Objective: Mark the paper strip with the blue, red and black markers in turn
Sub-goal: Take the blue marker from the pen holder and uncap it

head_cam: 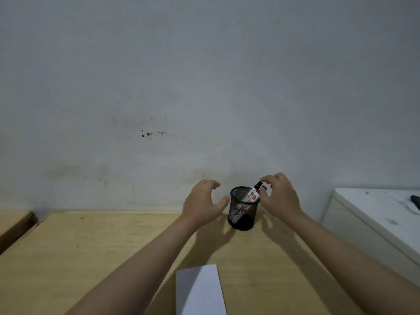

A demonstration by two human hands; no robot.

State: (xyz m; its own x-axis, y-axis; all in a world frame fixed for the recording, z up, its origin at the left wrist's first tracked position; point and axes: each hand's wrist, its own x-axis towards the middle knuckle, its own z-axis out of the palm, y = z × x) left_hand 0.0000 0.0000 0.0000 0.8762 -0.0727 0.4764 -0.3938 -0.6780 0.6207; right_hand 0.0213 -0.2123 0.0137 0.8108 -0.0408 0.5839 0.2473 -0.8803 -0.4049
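Observation:
A black mesh pen cup [242,212] stands at the back of the wooden table near the wall. Markers lean in it; a black-capped marker [254,192] with a white label sticks out at the right rim, and a bit of blue or purple shows behind it. My right hand [280,196] hovers just right of the cup, fingers apart and curled around the marker tops without clearly gripping one. My left hand [204,202] is open just left of the cup, thumb close to its rim. A white paper strip [200,292] lies near the front edge between my forearms.
The wooden table [102,258] runs up to a stained grey-white wall. A white cabinet or appliance [375,214] stands at the right with a dark object on top. A darker wooden piece [13,226] sits at the left.

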